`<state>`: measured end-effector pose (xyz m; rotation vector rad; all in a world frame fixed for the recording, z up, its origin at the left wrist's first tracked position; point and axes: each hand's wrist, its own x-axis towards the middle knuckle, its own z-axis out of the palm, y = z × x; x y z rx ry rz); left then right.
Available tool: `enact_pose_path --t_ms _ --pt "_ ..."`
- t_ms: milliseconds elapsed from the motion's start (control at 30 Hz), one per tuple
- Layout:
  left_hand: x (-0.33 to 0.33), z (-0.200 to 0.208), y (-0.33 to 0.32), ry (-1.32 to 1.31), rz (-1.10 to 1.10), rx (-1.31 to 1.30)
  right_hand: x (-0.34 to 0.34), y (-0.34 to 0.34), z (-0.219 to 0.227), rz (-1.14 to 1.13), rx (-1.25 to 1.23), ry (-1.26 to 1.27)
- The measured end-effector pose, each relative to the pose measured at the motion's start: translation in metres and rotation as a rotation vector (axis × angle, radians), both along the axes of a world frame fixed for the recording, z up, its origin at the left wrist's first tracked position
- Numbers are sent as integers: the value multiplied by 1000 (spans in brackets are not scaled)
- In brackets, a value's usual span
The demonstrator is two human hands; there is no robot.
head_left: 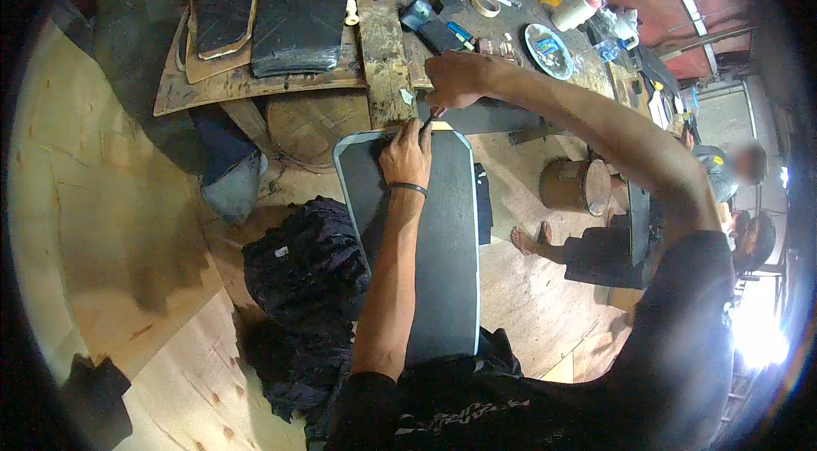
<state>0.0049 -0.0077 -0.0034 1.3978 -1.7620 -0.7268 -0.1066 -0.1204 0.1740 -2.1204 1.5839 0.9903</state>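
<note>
A long dark grey panel [447,238] with rounded far corners and a pale edge stretches from my lap to the table. My left hand [407,157] lies over its far end, fingers bent at the edge and gripping there. Just beyond and to the right, my right hand [461,81] is closed, with its wrist bent over the table's near edge. A small dark piece shows between the two hands. What the right fingers hold is mostly hidden, so I cannot make it out.
On the worn wooden table [387,51] lie black wrapped panels [302,8], a tape roll [486,4], a plate [549,51] and a white bottle [577,10]. Black cloth [302,281] is heaped at my left. A round tin [576,186] and another person's feet [532,240] are at right.
</note>
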Motion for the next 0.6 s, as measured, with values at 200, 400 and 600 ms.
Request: enact_pose_path --t_ms 200,400,600 --pt "1 -1 0 -49 50 -75 -4 34 -1 587 -287 -76" --pt "-1 -3 2 -57 19 -107 -6 -3 -12 163 131 -59" --pt "0 -4 3 -79 -9 -10 5 9 2 257 71 -32"
